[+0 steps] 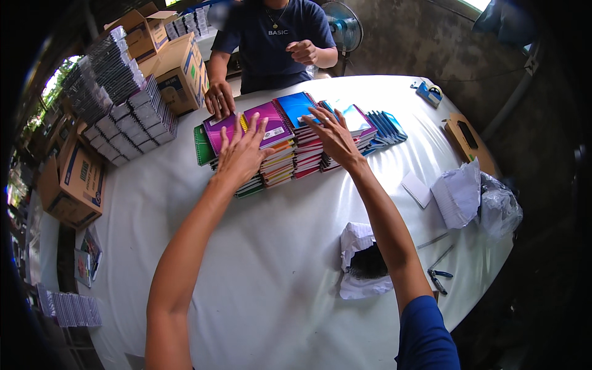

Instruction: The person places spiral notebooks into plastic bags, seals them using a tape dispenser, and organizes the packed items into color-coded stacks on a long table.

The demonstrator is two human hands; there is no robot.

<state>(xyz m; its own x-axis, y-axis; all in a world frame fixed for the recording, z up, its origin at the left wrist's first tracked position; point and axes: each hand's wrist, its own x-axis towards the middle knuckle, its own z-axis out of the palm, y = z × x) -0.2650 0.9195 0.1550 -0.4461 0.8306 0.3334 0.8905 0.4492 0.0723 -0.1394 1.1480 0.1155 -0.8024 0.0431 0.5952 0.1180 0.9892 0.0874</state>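
Observation:
Stacks of spiral notebooks stand side by side at the far middle of the table. My left hand lies with fingers spread on a purple notebook on top. My right hand reaches the stacks beside a blue notebook, its fingers apart; whether it presses on the covers is hard to tell. A green notebook shows at the left end, and several blue ones lean at the right end. Opposite me, a co-worker's hand rests on the left stacks.
The white table carries a torn paper wrap, pliers, a small notepad, crumpled paper, clear plastic and a tape dispenser. Bundled notebooks and cardboard boxes stand left. A fan is behind.

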